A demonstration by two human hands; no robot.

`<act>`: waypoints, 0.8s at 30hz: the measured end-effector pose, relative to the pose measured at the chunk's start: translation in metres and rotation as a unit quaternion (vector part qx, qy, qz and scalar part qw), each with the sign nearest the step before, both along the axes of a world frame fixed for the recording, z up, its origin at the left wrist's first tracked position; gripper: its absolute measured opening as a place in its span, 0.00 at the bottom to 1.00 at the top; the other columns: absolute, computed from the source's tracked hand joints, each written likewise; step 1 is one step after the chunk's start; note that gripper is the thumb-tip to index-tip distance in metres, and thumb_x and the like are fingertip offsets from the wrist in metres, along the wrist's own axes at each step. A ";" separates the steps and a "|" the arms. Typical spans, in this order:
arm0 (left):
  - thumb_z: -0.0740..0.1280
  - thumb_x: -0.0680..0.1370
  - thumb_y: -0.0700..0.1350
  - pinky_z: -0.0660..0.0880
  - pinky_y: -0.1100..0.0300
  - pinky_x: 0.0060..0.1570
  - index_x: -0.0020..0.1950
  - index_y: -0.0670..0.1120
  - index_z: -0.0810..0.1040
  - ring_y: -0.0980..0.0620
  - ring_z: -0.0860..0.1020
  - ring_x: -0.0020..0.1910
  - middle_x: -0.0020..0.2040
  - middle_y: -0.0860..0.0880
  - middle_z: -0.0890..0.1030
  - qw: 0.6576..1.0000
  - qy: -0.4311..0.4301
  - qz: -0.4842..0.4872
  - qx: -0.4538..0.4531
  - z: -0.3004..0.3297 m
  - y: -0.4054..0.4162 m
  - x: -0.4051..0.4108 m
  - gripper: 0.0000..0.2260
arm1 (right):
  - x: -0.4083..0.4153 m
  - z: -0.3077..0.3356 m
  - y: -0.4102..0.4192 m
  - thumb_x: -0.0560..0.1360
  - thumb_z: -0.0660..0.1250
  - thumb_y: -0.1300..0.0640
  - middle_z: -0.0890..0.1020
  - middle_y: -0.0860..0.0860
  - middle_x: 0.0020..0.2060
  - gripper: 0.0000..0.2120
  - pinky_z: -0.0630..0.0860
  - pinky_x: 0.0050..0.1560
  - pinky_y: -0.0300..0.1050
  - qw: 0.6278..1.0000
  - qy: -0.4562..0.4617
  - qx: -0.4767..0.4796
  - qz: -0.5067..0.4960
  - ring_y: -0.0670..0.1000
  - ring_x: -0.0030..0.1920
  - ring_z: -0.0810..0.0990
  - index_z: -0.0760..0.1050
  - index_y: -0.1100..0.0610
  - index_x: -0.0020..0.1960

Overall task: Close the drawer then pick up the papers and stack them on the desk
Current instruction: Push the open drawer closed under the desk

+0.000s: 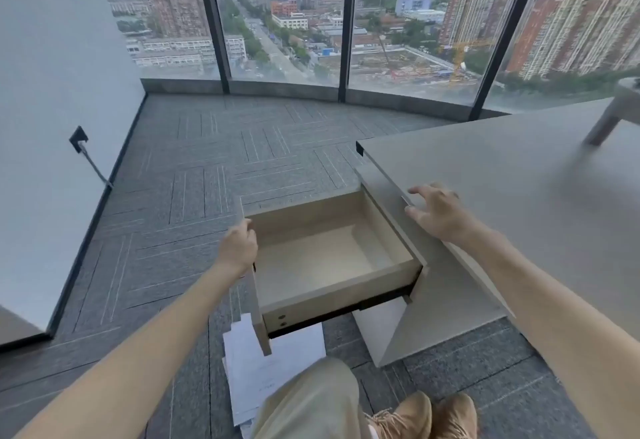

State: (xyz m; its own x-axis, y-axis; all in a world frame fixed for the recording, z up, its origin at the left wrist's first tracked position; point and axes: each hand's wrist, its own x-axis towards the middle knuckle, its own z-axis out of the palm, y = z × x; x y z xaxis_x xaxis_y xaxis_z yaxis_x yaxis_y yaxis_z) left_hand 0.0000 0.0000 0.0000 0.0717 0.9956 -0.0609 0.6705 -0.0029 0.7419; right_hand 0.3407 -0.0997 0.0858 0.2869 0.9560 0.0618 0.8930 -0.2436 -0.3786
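The drawer [332, 286] stands pulled far out of the grey desk [502, 196], and its beige inside holds nothing. My left hand [239, 248] grips the top edge of the drawer's front panel at its far end. My right hand [436, 211] rests with spread fingers on the desk's near-left edge, holding nothing. White papers [256, 369] lie scattered on the carpet under the drawer front, partly hidden by the panel and by my knee.
Grey carpet tiles [194, 175] cover the floor up to floor-to-ceiling windows. A wall socket with a cable [81, 142] sits on the left wall. A slanted leg [609, 116] stands on the desktop at the far right. My trouser leg and tan shoes [429, 414] are at the bottom.
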 end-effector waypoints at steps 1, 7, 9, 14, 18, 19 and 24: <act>0.52 0.82 0.39 0.68 0.52 0.57 0.71 0.38 0.68 0.40 0.72 0.66 0.69 0.39 0.74 0.999 -0.017 0.041 -0.025 -0.006 0.004 -0.002 0.18 | 0.004 -0.003 0.008 0.78 0.66 0.53 0.74 0.61 0.68 0.23 0.65 0.69 0.50 1.000 -0.007 0.000 0.005 0.62 0.69 0.72 0.72 0.59 0.71; 0.60 0.78 0.38 0.81 0.47 0.43 0.63 0.42 0.75 0.39 0.82 0.50 0.58 0.40 0.81 0.965 -0.151 0.142 -0.160 -0.053 0.023 -0.022 0.15 | 0.024 -0.017 0.050 0.77 0.66 0.49 0.76 0.59 0.65 0.19 0.66 0.69 0.56 0.997 -0.061 -0.020 0.045 0.62 0.66 0.74 0.75 0.55 0.65; 0.61 0.78 0.35 0.77 0.56 0.33 0.60 0.44 0.75 0.43 0.81 0.44 0.55 0.42 0.81 0.957 -0.173 0.169 -0.161 -0.052 0.019 -0.016 0.13 | 0.030 -0.021 0.060 0.77 0.65 0.46 0.74 0.58 0.66 0.19 0.62 0.71 0.56 0.995 -0.085 -0.013 0.051 0.62 0.68 0.72 0.74 0.53 0.65; 0.60 0.78 0.34 0.74 0.60 0.30 0.60 0.43 0.76 0.48 0.79 0.36 0.48 0.42 0.82 0.955 -0.177 0.198 -0.132 -0.058 0.021 0.002 0.13 | 0.041 -0.036 0.080 0.77 0.62 0.43 0.68 0.58 0.74 0.28 0.49 0.78 0.62 0.995 -0.079 0.007 0.060 0.58 0.77 0.61 0.67 0.52 0.75; 0.62 0.80 0.39 0.75 0.60 0.27 0.59 0.42 0.77 0.49 0.79 0.32 0.40 0.44 0.82 0.956 -0.195 0.179 -0.124 -0.063 0.023 0.028 0.09 | 0.042 -0.039 0.081 0.77 0.59 0.41 0.64 0.56 0.77 0.28 0.46 0.76 0.70 0.995 -0.092 0.003 0.044 0.59 0.79 0.56 0.65 0.48 0.75; 0.61 0.80 0.38 0.76 0.60 0.27 0.58 0.42 0.77 0.49 0.80 0.31 0.39 0.44 0.83 0.955 -0.206 0.171 -0.127 -0.062 0.024 0.037 0.09 | 0.042 -0.039 0.081 0.77 0.58 0.40 0.64 0.55 0.77 0.28 0.46 0.76 0.70 0.995 -0.093 0.004 0.045 0.59 0.79 0.56 0.65 0.48 0.75; 0.61 0.81 0.39 0.77 0.62 0.24 0.57 0.41 0.76 0.50 0.82 0.30 0.39 0.43 0.83 0.946 -0.254 0.130 -0.157 -0.062 0.029 0.092 0.07 | 0.045 -0.037 0.077 0.78 0.56 0.38 0.64 0.53 0.77 0.28 0.46 0.77 0.67 0.996 -0.077 0.002 0.051 0.58 0.79 0.56 0.65 0.47 0.75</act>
State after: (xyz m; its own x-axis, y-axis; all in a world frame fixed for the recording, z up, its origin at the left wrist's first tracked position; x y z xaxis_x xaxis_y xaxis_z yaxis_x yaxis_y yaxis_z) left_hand 0.0917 0.0287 -0.0622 -0.0747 0.9222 -0.3794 0.1760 0.3867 0.9052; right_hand 0.3858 -0.0231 0.0487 0.1748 0.9795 0.1005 0.9605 -0.1472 -0.2360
